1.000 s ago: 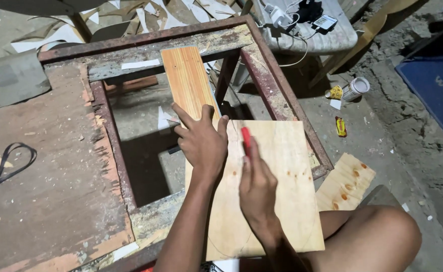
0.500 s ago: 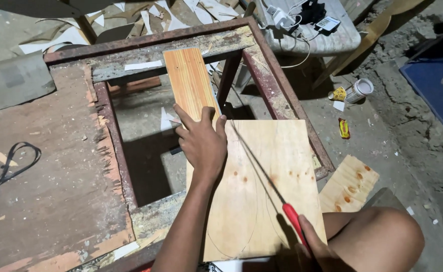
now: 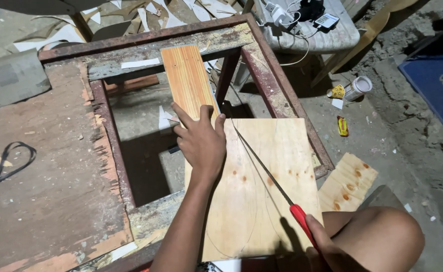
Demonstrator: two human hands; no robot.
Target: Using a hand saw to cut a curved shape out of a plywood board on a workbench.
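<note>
Now | L hand [image 3: 201,143] flat on plywood [image 3: 262,186] | R hand [image 3: 327,249] grip clamped on saw [image 3: 269,176], partly cut off

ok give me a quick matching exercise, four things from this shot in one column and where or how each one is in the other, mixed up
Things:
1. left hand
2. right hand
3. yellow tool
4. black cord

Places or states:
A. lying on the ground right of the frame
B. closed on the saw's red handle
C. looped on the worn board at far left
D. pressed flat on the plywood sheet

Pairs: 1-D, 2-B, 3-A, 4-C
</note>
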